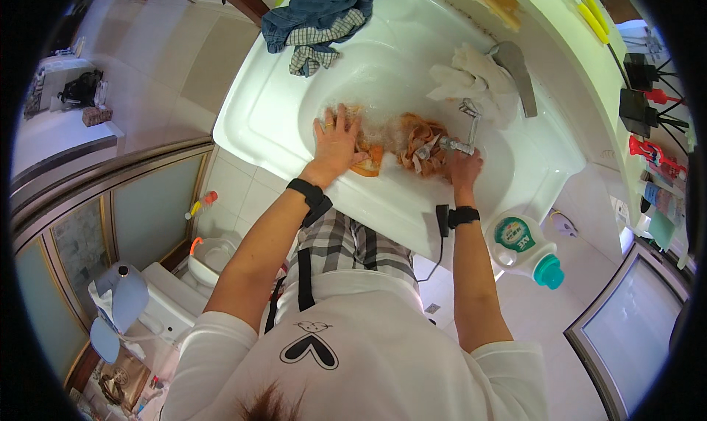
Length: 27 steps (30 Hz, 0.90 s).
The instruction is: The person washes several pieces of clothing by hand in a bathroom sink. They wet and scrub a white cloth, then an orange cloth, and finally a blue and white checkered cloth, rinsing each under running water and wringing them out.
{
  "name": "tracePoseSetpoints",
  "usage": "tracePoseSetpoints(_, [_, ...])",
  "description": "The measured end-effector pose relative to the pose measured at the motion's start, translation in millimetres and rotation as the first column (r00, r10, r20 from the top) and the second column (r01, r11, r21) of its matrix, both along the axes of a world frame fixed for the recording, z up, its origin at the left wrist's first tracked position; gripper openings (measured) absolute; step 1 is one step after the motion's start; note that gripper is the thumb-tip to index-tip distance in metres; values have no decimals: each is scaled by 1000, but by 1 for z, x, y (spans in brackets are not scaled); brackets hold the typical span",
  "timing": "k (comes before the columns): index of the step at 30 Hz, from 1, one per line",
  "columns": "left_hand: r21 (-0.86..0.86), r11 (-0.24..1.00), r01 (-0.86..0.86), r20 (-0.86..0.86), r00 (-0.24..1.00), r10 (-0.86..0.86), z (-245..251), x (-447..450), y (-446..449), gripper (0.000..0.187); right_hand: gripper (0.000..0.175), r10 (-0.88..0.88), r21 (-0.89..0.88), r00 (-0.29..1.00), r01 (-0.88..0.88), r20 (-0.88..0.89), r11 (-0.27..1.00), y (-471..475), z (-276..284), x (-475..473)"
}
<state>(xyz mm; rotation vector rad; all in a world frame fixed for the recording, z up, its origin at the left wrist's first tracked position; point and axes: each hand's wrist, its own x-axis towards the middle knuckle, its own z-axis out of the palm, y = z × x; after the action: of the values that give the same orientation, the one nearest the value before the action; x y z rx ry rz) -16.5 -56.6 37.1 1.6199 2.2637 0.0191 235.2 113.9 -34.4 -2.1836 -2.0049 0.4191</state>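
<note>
My left hand (337, 145), fingers spread, rests on a wet orange-brown cloth (371, 160) in the soapy water of the white sink (259, 111). Beside the metal swivel faucet extension (471, 128) is my right hand (465, 169), at the right edge of a crumpled orange-brown cloth (422, 145); its fingertips are partly hidden, so its grip is unclear. White wet cloth (469, 78) lies behind the extension, next to the grey faucet (513, 73). Dark blue cloth with checked trim (320, 20) is heaped on the sink's far left rim.
A white detergent bottle with a teal cap (519, 244) stands at the sink's near right edge. Along the right, a curved shelf (596, 78) holds black reed diffusers (638, 111) and yellow-handled items (594, 23). A toilet tank (171, 291) and glass-panelled door (160, 200) are at the left.
</note>
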Motion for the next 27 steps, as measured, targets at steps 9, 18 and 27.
tracePoseSetpoints(9, [-245, 940, 239, 134, 968, -211, -23, 55, 0, 56, 29, 635, 53, 731, -644, -250, 763, -18, 15, -100])
tracePoseSetpoints(18, [-153, 976, 157, 99, 985, -143, -41, 58, -4, 68, 23, 755, 51, 623, -763, -203, 644, -85, 69, -94])
tracePoseSetpoints(27, [-198, 948, 251, 137, 964, -226, -25, 49, 4, 68, 22, 719, -161, 694, -714, -38, 681, -30, -1, -130])
